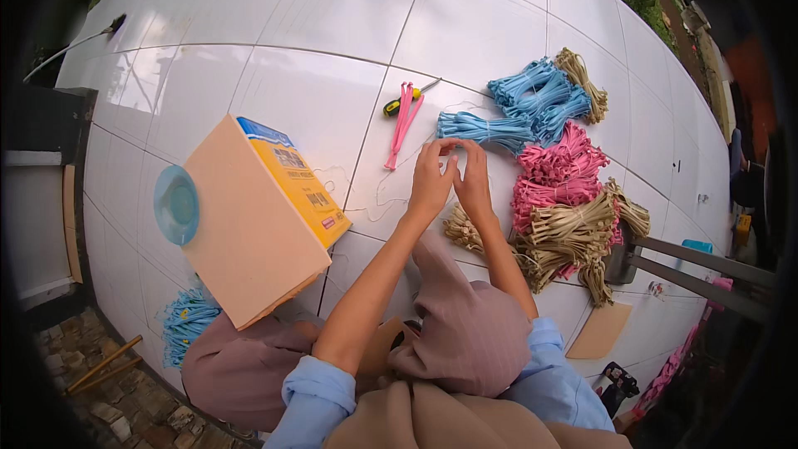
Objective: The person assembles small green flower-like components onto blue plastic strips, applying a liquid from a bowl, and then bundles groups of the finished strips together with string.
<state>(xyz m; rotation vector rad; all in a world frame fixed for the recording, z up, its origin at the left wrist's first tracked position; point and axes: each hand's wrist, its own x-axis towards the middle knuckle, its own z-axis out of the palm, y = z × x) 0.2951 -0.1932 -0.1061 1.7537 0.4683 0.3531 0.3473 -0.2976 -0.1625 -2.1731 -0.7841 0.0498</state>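
Observation:
My left hand (433, 180) and my right hand (473, 185) meet in front of me over the white tiles, thumbs and fingertips drawn together. Whatever they pinch, if anything, is too small to make out. Just beyond the fingertips lies a tied bundle of light blue straps (485, 127), close to the fingers; I cannot tell whether they touch it. To the left, a few pink straps (404, 126) rest beside a yellow and black screwdriver (399, 104). Thin white string (381, 202) trails loosely over the tiles left of my hands.
Several more blue bundles (540, 93), pink bundles (561, 166) and beige bundles (569, 229) pile up at right. A cardboard box (249, 216) with a yellow side stands at left, by a round blue dish (176, 205). Blue straps (189, 324) lie near my left knee.

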